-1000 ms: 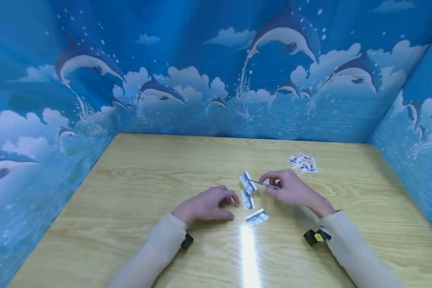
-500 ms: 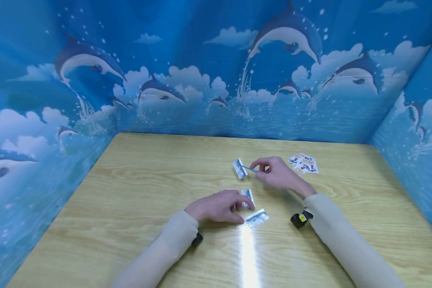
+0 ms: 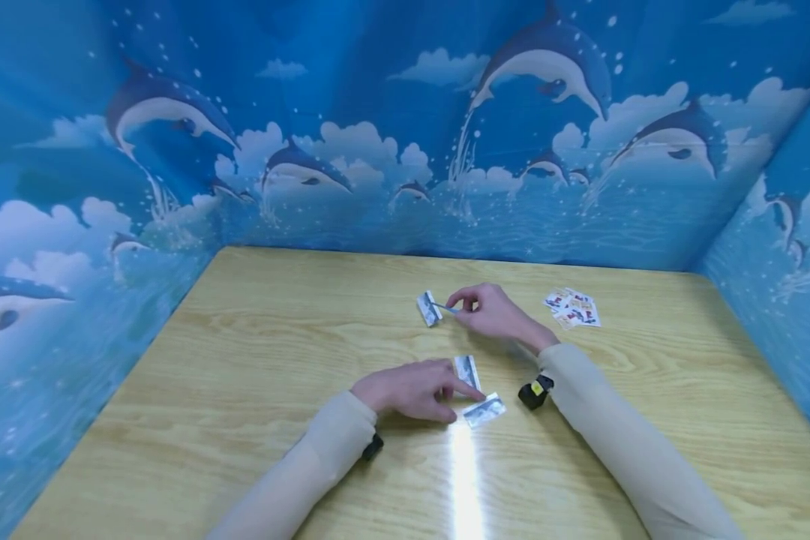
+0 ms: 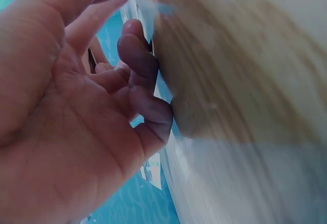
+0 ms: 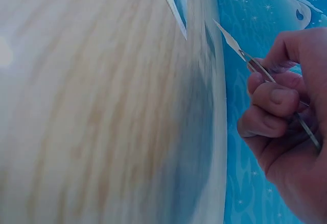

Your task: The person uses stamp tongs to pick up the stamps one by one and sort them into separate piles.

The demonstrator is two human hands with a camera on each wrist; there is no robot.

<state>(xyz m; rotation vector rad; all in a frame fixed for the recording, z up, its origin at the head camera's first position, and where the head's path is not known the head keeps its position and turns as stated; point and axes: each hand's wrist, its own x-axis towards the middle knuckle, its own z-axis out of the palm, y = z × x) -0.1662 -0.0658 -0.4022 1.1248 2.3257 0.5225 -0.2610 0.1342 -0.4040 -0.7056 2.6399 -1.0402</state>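
My right hand [image 3: 491,311] pinches metal tweezers [image 5: 268,76] between thumb and fingers. In the tweezers' tips is a small grey-and-white picture card [image 3: 429,308], which shows thin and tilted above the table in the right wrist view. My left hand [image 3: 413,388] rests low over the table, index finger stretched toward a second card [image 3: 486,411] and the fingertip at its upper edge. Its other fingers are loosely bent, their knuckles against the tabletop in the left wrist view. A third card [image 3: 466,370] lies just beyond that index finger.
A loose pile of colourful printed cards [image 3: 573,307] lies at the far right on the wooden table [image 3: 277,330]. Blue dolphin-printed cloth [image 3: 378,187] walls in the back and sides. A bright reflection streaks the near middle of the tabletop.
My right hand has carried the tweezers and card leftward and farther back, away from the other cards. My left hand has shifted right to the nearest card, its index finger straightening.
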